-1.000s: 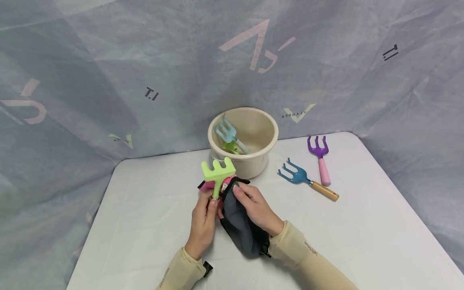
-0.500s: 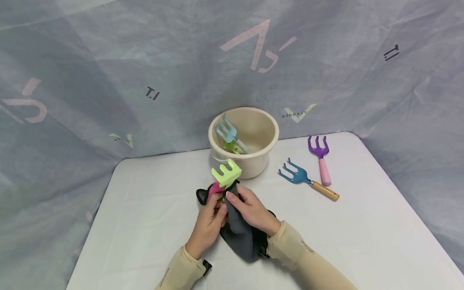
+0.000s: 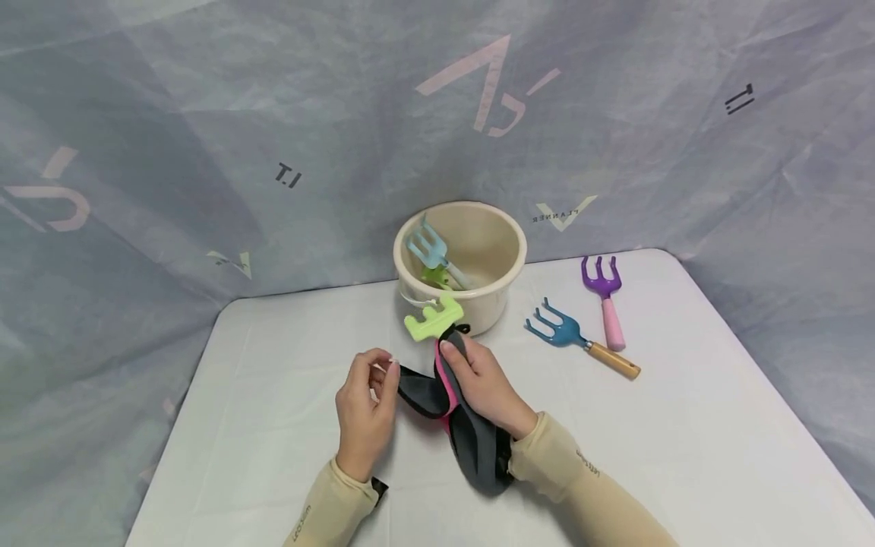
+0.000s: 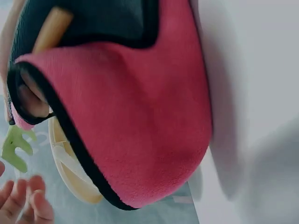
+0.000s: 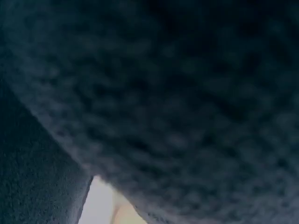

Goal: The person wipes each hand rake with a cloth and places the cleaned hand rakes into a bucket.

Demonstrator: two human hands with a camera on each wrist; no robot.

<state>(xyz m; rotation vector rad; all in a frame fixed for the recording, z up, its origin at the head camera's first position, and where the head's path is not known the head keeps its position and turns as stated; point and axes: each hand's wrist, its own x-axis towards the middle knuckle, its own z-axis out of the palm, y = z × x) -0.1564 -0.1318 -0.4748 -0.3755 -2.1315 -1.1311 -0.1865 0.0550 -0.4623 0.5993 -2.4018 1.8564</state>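
My right hand (image 3: 481,380) grips a two-sided cloth (image 3: 478,437), grey on one face and pink on the other, with black edging. Out of the top of its folds stick the tines of a light-green hand rake (image 3: 434,317); the handle is hidden in the cloth. My left hand (image 3: 365,406) is beside a loose corner of the cloth, fingers loosely bent. In the left wrist view, its fingertips (image 4: 35,203) are apart from the pink side. Dark fabric fills most of the right wrist view.
Behind the hands stands a cream bucket (image 3: 472,304) holding a light-blue hand fork (image 3: 429,247) and a green tool (image 3: 435,277). To the right lie a blue fork with a wooden handle (image 3: 563,333) and a purple fork with a pink handle (image 3: 603,285).
My left hand has come away from the rake to the left, and a cloth corner now hangs out toward it. My right hand still holds the cloth, now round the rake's handle.
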